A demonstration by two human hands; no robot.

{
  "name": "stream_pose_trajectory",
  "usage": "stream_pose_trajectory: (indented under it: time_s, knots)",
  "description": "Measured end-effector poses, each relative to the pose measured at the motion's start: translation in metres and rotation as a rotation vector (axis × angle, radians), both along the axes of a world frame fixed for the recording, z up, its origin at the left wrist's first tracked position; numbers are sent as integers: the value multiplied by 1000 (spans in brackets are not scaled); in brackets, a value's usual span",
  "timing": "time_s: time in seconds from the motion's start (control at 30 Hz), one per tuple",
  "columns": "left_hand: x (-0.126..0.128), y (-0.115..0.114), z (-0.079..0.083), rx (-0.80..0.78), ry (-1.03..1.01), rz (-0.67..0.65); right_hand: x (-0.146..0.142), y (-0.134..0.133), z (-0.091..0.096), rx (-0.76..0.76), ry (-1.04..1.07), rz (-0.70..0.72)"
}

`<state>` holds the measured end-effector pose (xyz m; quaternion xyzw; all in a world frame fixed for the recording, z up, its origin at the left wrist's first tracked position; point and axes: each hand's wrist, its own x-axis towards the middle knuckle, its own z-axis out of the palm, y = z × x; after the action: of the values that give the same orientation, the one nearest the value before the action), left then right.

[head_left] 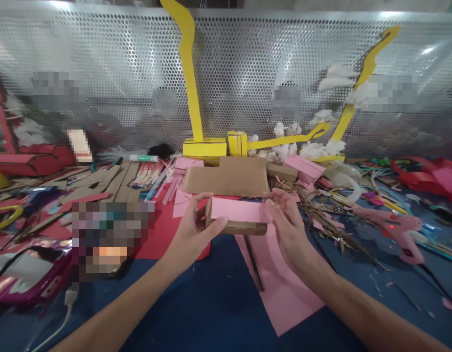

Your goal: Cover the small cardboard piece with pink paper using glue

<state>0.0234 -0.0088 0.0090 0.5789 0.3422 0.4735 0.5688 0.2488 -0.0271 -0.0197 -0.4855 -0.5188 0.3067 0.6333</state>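
Between my two hands is a small cardboard box [248, 228] with a pink paper strip [238, 210] lying over its upper face. My left hand [196, 227] grips the left end, thumb pressed on the front edge of the strip. At the other end, the fingers of my right hand [286, 215] pinch the strip and the box's right side. Below them a larger pink sheet [284, 298] lies on the blue table, with a dark narrow strip [253, 264] across it. Red paper [156, 239] is beside my left hand, and a cut cardboard piece [233, 178] stands behind the box.
A pink glue gun [395, 227] with a lit red light lies at right, its cord running to the edge. Yellow paper pieces [204, 146] stand by the perforated metal panel [240, 63]. Scissors with yellow handles [8, 215] and cardboard scraps [97, 183] are at left.
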Motion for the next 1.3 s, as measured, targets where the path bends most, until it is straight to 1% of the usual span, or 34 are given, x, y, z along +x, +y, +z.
stream_pose_trajectory:
  time_s: [0.03,0.07,0.1,0.23,0.3,0.4,0.57,0.67,0.87,1.0,1.1,1.3]
  knots:
    - [0,1,1,-7,-1,21,0,-1,6,23,4,-54]
    - [0,1,2,-16,-3,37,-1,-2,12,33,-9,-67]
    - [0,1,3,-27,-6,45,-3,-4,17,39,-29,-49]
    - [2,0,4,-67,15,29,-16,-17,34,-24,-144,210]
    - [2,-3,4,-50,46,-5,-23,-23,36,-42,-187,295]
    - [2,-7,6,-27,59,-72,-29,-26,34,-34,-163,361]
    - [1,-12,10,-60,66,-114,-30,-24,34,-42,-94,356]
    - [1,-13,9,-65,89,-116,-30,-25,37,-34,-82,368]
    - [2,-15,4,-64,107,-127,-30,-28,40,-37,-121,340]
    - [1,-18,6,-102,126,-134,-30,-29,42,-22,-133,324]
    - [0,-20,8,-123,150,-156,-30,-30,43,-41,-131,318]
    - [0,-23,10,-73,187,-165,-29,-33,44,-83,-171,318]
